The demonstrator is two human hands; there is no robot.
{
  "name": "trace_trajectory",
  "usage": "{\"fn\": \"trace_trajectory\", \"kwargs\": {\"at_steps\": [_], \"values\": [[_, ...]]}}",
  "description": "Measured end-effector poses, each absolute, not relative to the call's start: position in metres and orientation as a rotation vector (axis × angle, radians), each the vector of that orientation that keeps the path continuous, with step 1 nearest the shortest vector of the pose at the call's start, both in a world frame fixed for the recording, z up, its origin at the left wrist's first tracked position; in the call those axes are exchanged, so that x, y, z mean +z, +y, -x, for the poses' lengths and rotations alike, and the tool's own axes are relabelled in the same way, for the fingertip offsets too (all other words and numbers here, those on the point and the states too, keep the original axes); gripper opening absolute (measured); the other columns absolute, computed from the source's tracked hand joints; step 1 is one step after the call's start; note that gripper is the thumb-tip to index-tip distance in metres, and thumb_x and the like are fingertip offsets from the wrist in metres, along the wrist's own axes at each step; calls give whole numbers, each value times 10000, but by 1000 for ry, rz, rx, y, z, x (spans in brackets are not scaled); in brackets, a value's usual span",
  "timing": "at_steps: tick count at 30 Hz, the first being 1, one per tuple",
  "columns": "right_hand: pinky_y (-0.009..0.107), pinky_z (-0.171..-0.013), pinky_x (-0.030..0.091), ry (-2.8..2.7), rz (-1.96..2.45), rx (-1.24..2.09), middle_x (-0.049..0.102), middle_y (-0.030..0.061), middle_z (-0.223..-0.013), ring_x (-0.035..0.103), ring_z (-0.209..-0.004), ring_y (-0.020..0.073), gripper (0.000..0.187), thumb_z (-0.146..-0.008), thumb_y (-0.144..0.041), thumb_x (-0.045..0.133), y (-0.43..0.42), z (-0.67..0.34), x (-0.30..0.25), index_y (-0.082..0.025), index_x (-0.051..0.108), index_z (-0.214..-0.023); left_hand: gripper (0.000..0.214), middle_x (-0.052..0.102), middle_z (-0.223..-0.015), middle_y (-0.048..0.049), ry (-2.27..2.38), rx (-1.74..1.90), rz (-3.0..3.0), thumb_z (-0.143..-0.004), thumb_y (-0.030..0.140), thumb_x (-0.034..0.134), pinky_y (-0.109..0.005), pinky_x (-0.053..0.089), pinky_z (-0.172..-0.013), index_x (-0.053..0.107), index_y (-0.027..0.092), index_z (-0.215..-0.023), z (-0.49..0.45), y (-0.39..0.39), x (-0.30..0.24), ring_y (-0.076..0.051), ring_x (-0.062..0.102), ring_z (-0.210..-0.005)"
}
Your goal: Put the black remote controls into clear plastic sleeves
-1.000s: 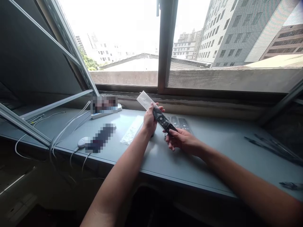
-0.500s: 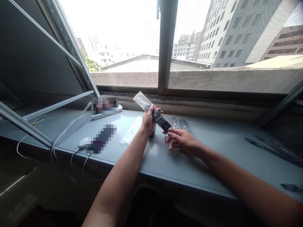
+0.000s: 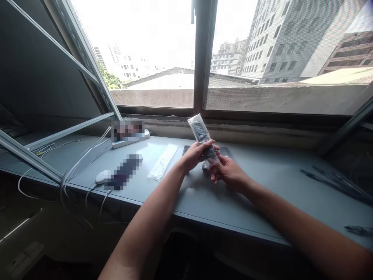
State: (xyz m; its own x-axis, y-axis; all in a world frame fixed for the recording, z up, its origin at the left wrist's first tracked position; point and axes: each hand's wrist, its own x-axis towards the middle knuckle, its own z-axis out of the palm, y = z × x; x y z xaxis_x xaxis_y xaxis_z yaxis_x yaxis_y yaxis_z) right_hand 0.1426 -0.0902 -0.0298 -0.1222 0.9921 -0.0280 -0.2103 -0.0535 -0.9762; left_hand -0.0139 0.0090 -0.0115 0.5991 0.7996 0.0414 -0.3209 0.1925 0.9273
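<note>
A black remote control sits inside a clear plastic sleeve (image 3: pixel 201 134), held nearly upright above the grey desk (image 3: pixel 262 186). My left hand (image 3: pixel 196 154) grips the sleeve near its lower end from the left. My right hand (image 3: pixel 226 171) pinches the bottom of the same sleeve from the right. More black remotes (image 3: pixel 224 151) lie flat on the desk just behind my hands, partly hidden. An empty clear sleeve (image 3: pixel 163 162) lies flat on the desk to the left of my hands.
White cables (image 3: pixel 81 159) run over the desk's left end, beside a white mouse-like device (image 3: pixel 100 177) and two blurred items. A metal frame (image 3: pixel 58 132) slants at the left. Dark pens (image 3: pixel 335 181) lie at the right. A window fills the back.
The remote has slid fully into the sleeve. The sleeve has swung from leaning left to nearly upright and moved right. My right hand has closed on its bottom end.
</note>
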Motion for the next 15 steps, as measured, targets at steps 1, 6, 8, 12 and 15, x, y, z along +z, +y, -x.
{"fn": "trace_trajectory", "kwargs": {"at_steps": [1, 6, 8, 12, 15], "values": [[279, -460, 606, -1115, 1021, 1394, 773, 21, -777, 714, -522, 172, 490, -843, -581, 954, -91, -143, -29, -220, 714, -1071, 516, 831, -1158, -119, 528, 806, -1150, -853, 560, 915, -331, 588, -857, 777, 204, -1201, 15, 8, -10, -245, 800, -974], [287, -489, 591, -1210, 1036, 1318, 732, 26, -665, 674, -492, 161, 517, -885, -675, 875, -94, -144, -26, -190, 698, -898, 526, 814, -1295, -143, 530, 827, -1185, -873, 581, 878, -376, 562, -1001, 780, 202, -1223, 19, 5, -4, -306, 764, -1211], [289, -494, 587, -1245, 1044, 1316, 733, 34, -669, 673, -496, 161, 549, -882, -706, 861, -95, -145, -27, -183, 693, -867, 510, 800, -1340, -147, 513, 900, -1142, -915, 581, 827, -390, 554, -1041, 773, 200, -1250, 21, 9, -3, -322, 737, -1288], [301, -487, 593, -1282, 1079, 1374, 742, 36, -721, 690, -506, 170, 566, -828, -705, 903, -97, -141, -26, -179, 698, -869, 429, 803, -1321, -141, 522, 1149, -935, -975, 507, 753, -390, 570, -1039, 737, 193, -1267, 23, 22, -4, -307, 752, -1264], [303, -499, 609, -1306, 1088, 1410, 747, 36, -788, 721, -538, 177, 556, -834, -693, 903, -99, -139, -24, -174, 716, -897, 334, 817, -1249, -147, 543, 1255, -809, -1016, 413, 705, -369, 587, -1001, 720, 166, -1240, 22, 31, -6, -276, 786, -1160]]}}
